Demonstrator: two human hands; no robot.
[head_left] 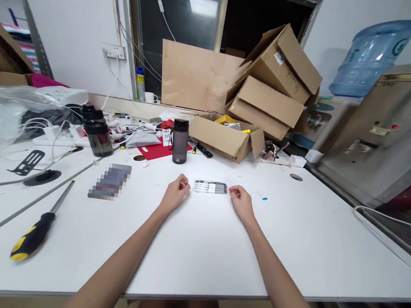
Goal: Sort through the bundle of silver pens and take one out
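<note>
Several slim clear pens (210, 187) with dark grips lie side by side in a neat flat row on the white table (210, 247). Just left of the row is my left hand (176, 192), its fingers curled and closed, fingertips close to the pens' ends. On the other side, my right hand (240, 203) rests with bent fingers and thumb drawn together near the pens' right ends. Whether either hand pinches something small cannot be made out. A small blue scrap (264, 198) lies right of my right hand.
A dark bottle (180, 142) stands behind the pens, another bottle (96, 132) farther left. A screwdriver (37, 229) and a blurred-out flat object (110, 182) lie left. An open carton (219, 135), stacked boxes (266, 106) and cable clutter (135, 130) fill the back.
</note>
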